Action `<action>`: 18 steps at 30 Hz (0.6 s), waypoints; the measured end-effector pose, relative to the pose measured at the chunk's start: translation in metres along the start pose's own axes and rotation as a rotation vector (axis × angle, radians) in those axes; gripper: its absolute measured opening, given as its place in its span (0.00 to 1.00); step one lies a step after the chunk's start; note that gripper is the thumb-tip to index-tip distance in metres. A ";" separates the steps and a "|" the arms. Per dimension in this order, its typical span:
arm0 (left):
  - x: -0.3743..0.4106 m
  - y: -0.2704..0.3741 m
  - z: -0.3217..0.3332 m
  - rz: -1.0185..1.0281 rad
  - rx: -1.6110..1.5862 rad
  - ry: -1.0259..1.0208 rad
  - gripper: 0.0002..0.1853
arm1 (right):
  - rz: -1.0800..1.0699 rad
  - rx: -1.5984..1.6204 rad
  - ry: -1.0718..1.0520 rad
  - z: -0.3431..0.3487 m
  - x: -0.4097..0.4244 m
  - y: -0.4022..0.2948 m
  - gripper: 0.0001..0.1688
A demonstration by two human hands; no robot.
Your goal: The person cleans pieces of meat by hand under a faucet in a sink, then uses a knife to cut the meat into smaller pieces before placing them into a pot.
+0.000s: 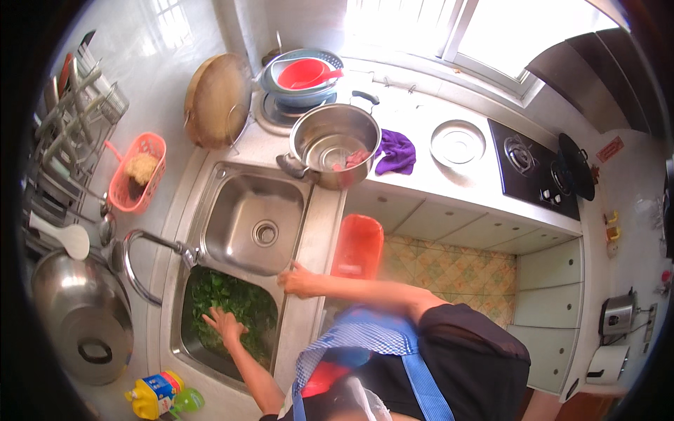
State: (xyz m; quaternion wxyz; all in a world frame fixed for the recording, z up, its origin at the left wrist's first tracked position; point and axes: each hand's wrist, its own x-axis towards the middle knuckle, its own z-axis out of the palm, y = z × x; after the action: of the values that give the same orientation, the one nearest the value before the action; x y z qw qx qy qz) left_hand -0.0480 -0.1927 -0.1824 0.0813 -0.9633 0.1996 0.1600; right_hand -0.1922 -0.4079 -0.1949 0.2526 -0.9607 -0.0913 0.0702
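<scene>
Leafy greens (247, 302) fill the lower basin of a double stainless steel sink (176, 337), apparently lying in water. Over them my left hand (226, 325) spreads its fingers, touching or just above the leaves, and holds nothing. My right hand (299, 281) is at the sink's front rim, by the divider between the basins. Its thumb stands apart from the slightly blurred, bent fingers, and no object shows in it. The upper basin (253, 205) holds nothing but its drain (265, 233). A curved chrome faucet (138, 273) rises behind the divider.
A steel pot (334, 126) with meat pieces stands at the counter's corner, near a purple cloth (395, 152) and a steel lid or dish (458, 142). Beyond is a gas stove (526, 163). A red bin (358, 244) stands below. A yellow bottle (155, 394) is beside the sink.
</scene>
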 end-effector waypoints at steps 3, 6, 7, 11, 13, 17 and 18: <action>-0.004 0.011 0.003 0.067 -0.521 -0.157 0.24 | 0.017 0.692 0.064 -0.008 -0.079 0.046 0.25; -0.017 0.034 -0.004 0.121 -0.267 0.005 0.25 | 0.434 0.165 -0.072 -0.056 -0.150 0.111 0.21; -0.018 0.045 -0.005 0.116 -0.316 0.022 0.25 | 0.326 0.054 0.150 -0.065 -0.179 0.147 0.20; -0.037 0.094 -0.032 0.077 -0.392 0.017 0.24 | 0.759 -0.105 0.329 -0.113 -0.229 0.271 0.29; -0.048 0.129 -0.044 0.064 -0.404 -0.001 0.24 | 0.698 -0.328 0.520 -0.127 -0.238 0.328 0.39; -0.060 0.174 -0.047 0.070 -0.424 -0.049 0.23 | 0.640 -0.573 0.273 -0.161 -0.226 0.393 0.56; -0.066 0.184 -0.048 0.128 -0.419 -0.006 0.23 | 0.655 -0.562 0.203 -0.164 -0.224 0.400 0.56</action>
State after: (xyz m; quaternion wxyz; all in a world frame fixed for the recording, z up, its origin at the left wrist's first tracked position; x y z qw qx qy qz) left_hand -0.1678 -0.3463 -0.1317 -0.1305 -0.9440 0.2226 0.2058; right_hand -0.3245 -0.8750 -0.2329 -0.0463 -0.9723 0.2279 0.0243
